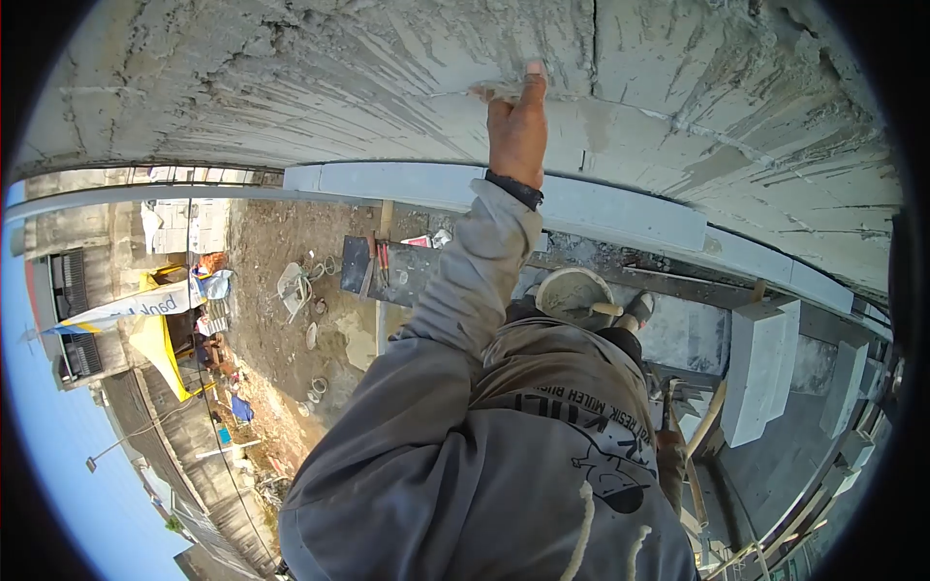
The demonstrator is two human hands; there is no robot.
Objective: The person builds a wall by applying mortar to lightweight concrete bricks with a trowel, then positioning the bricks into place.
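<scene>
My left hand, with a dark band at the wrist, touches the grey, rough-plastered block wall. Its thumb is stretched out; the other fingers are mostly hidden, with grey smears near them. On the other side of my body, low and partly hidden by my shirt, my right hand is closed round a dark, narrow tool whose shape is hard to make out. A round bucket of grey mix stands by my feet, with a light handle sticking out of it.
Pale blocks are stacked on the right, near wooden poles. A dark board with tools on it lies past my left arm. Far below are muddy ground, a yellow tent and a wheelbarrow-like object.
</scene>
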